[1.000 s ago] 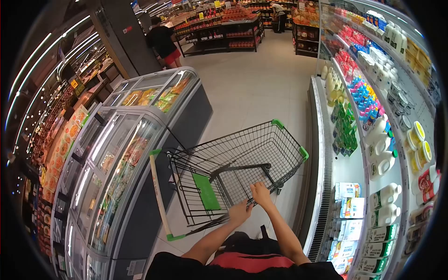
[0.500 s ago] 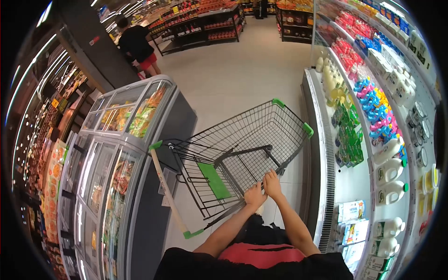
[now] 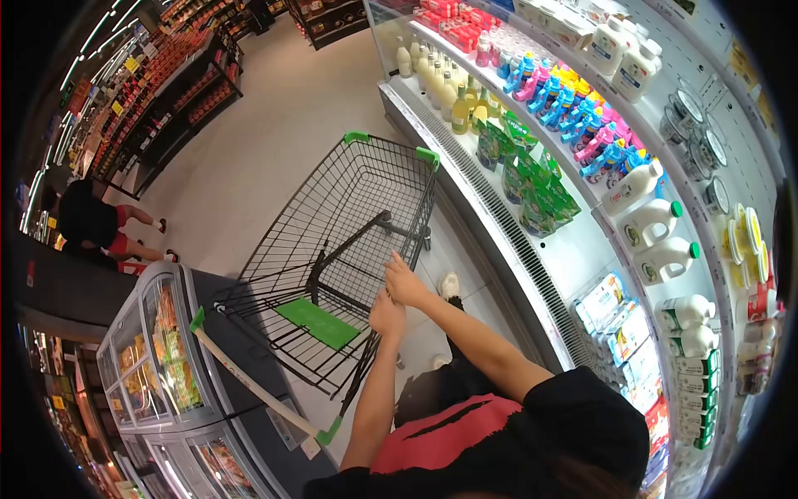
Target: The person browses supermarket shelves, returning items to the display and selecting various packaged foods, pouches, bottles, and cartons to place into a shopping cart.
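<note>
A wire shopping cart (image 3: 287, 249) with green corner pieces stands in front of me, seen from its side. My left hand (image 3: 386, 316) is closed around the cart's near side rail. Just beyond it, my right hand (image 3: 404, 281) is closed on the same rail, close against the left one. The cart's pale push handle (image 3: 253, 384) lies off to my left, with neither hand on it. A green panel (image 3: 317, 323) shows inside the cart's rear end.
On the right runs a refrigerated shelf with milk jugs (image 3: 654, 226), green pouches (image 3: 544, 195) and glass bottles (image 3: 461, 110). A glass-topped freezer (image 3: 158, 345) stands at left. Another person (image 3: 87, 216) stands past it. Farther back is a stocked display rack (image 3: 179, 108).
My view has swung right toward the refrigerated shelf, so the freezer and the other person appear lower and farther left. Both hands are still on the cart's side rail.
</note>
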`<state>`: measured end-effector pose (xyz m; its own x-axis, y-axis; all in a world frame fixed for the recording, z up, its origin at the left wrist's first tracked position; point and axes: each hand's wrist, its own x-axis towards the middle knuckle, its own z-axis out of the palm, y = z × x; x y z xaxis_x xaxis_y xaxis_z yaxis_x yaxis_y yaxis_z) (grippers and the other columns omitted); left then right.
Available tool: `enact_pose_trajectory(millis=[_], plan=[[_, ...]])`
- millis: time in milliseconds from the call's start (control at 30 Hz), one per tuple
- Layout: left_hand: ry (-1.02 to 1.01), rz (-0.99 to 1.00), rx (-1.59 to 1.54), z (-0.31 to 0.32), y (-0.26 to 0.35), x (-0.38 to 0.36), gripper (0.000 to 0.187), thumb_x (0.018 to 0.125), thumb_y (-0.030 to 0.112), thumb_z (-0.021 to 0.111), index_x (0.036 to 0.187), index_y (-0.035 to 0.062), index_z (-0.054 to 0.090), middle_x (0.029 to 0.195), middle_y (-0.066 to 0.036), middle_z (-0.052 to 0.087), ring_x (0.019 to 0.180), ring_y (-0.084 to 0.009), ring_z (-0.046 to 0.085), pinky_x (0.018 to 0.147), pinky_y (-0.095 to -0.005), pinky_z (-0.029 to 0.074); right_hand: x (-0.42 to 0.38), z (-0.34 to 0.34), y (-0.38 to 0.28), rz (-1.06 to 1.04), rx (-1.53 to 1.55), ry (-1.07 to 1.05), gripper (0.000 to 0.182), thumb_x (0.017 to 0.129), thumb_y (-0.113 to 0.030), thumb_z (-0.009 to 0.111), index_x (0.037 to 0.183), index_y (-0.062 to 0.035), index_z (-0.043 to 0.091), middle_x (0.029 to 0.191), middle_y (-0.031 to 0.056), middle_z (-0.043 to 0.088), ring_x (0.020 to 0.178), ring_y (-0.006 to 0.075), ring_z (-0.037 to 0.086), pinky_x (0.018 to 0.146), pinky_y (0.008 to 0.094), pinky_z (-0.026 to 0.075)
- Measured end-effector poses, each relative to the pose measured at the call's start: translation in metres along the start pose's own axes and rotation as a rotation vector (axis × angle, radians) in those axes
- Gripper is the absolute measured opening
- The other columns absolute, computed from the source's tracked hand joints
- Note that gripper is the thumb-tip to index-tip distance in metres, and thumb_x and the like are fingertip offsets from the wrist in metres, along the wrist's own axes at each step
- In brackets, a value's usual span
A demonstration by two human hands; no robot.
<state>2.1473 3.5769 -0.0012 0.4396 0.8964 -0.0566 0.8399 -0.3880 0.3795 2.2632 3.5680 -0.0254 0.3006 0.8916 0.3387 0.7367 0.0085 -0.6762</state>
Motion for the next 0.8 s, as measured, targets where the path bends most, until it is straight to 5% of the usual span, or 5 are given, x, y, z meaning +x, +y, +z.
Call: enact_pose_trajectory(millis=[333, 600, 700, 767, 800], plan=[[-0.061, -0.071, -0.056, 0.001, 0.067, 0.174, 0.034, 0.099, 0.039, 0.041, 0.107, 0.0144, 0.063, 0.081, -0.018, 0.069, 0.077, -0.0404, 0.066, 0.067, -0.0526, 0.047, 0.146, -0.021, 0.101, 0.087, -0.009, -0.093, 0.038, 0.096, -0.027, 0.049, 0.109, 0.0078, 0.057, 0.135, 0.0241, 0.048, 0.143, 0.045, 0.023, 0.109, 0.0592, 0.031], [-0.198, -0.068, -0.186, 0.008, 0.084, 0.232, 0.043, 0.101, 0.047, 0.035, 0.123, 0.0189, 0.058, 0.094, -0.021, 0.069, 0.086, -0.0419, 0.065, 0.069, -0.0523, 0.047, 0.188, -0.043, 0.13, 0.081, -0.121, -0.032, 0.043, 0.097, -0.033, 0.051, 0.104, 0.0086, 0.059, 0.13, 0.0246, 0.053, 0.141, 0.0441, 0.027, 0.107, 0.0511, 0.035], [-0.273, 0.015, -0.363, 0.024, 0.063, 0.255, 0.042, 0.101, 0.043, 0.039, 0.124, 0.0113, 0.056, 0.104, -0.024, 0.067, 0.088, -0.0426, 0.064, 0.069, -0.0514, 0.047, 0.196, -0.049, 0.136, 0.111, 0.014, -0.111, 0.046, 0.099, -0.036, 0.047, 0.104, 0.0077, 0.061, 0.135, 0.0257, 0.05, 0.144, 0.0439, 0.022, 0.112, 0.0526, 0.029], [-0.607, -0.277, -0.701, 0.018, 0.064, 0.271, 0.042, 0.101, 0.037, 0.045, 0.12, 0.0012, 0.056, 0.11, -0.024, 0.064, 0.09, -0.0433, 0.062, 0.073, -0.0502, 0.047, 0.207, -0.058, 0.147, 0.134, 0.137, -0.236, 0.047, 0.101, -0.037, 0.044, 0.104, 0.0071, 0.061, 0.137, 0.0265, 0.048, 0.144, 0.0448, 0.019, 0.114, 0.0535, 0.025], [-0.62, -0.307, -0.643, 0.018, 0.07, 0.278, 0.035, 0.098, 0.026, 0.05, 0.114, -0.0044, 0.057, 0.108, -0.026, 0.063, 0.088, -0.0438, 0.062, 0.076, -0.0521, 0.047, 0.212, -0.067, 0.157, 0.14, 0.245, -0.372, 0.049, 0.102, -0.038, 0.041, 0.104, 0.0064, 0.062, 0.14, 0.0272, 0.046, 0.145, 0.0457, 0.016, 0.116, 0.0545, 0.021]])
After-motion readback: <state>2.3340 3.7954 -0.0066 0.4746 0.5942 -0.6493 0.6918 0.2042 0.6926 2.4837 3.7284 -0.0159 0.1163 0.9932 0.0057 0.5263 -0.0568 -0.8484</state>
